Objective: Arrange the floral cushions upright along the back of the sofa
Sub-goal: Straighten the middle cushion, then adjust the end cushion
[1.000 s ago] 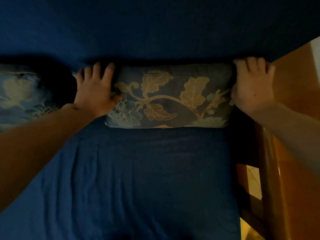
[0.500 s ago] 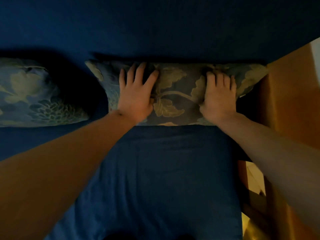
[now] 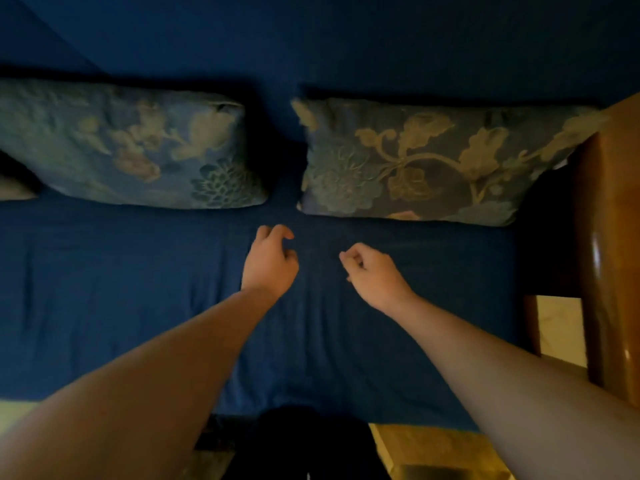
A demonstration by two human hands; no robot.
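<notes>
You are looking down on a sofa draped in a dark blue fabric cover, with both of your bare forearms reaching out over the seat. Your left hand is hovering above the blue seat just in front of the gap between two cushions, its fingers curling loosely inward and gripping nothing. Your right hand is hanging beside it, a little nearer to you, with its fingers bending into a slack half-fist that is also holding nothing. The two hands are sitting close together but apart, and neither is touching a cushion.

The rectangular blue-grey cushion with a tan leaf-and-vine pattern is standing on its long edge on the right part of the seat, leaning against the blue backrest, its right corner reaching toward the glossy brown wooden armrest. A second rectangular blue-grey floral cushion is standing the same way to the left, also resting against the backrest, with a strip of dark blue cover showing between the two. At the far left edge, a pale corner of another cushion is peeking into view; you cannot tell how it is lying. Pale floor is showing past the armrest on the right.
</notes>
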